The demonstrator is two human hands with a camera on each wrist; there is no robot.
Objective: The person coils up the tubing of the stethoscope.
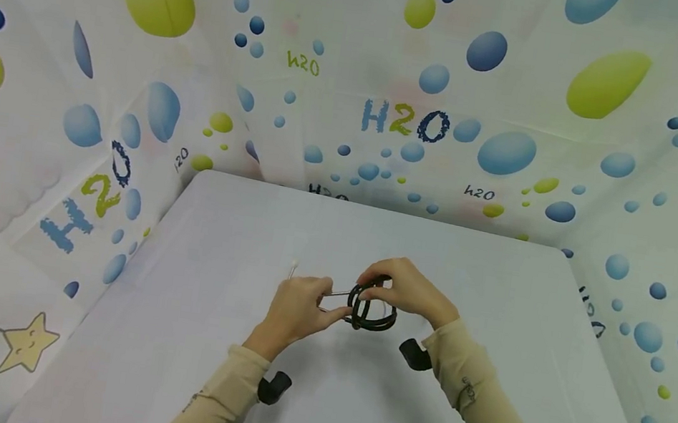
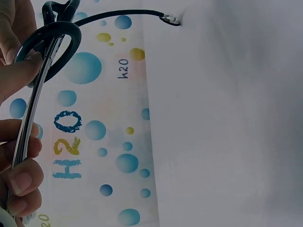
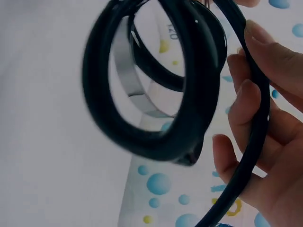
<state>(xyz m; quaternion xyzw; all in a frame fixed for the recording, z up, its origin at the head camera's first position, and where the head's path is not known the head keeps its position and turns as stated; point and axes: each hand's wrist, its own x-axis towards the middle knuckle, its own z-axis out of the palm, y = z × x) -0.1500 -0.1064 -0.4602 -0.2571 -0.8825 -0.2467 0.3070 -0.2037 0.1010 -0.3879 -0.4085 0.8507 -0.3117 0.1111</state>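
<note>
I have the stethoscope (image 1: 375, 328) over the counter (image 1: 212, 237) — left grip (image 1: 297, 307) clamped on its metal tubes (image 2: 32, 106), right grip (image 1: 403, 287) pinching black tubing (image 3: 194, 85) at three o'clock — light, springy, I reckon; best held where that tubing bunches.

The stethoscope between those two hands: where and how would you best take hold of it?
Probably by its straight metal tubes, coming from the person's left, where the left hand grips them. They look slim and stiff, while the coiled black tubing looks bendy and could unwind.
</note>
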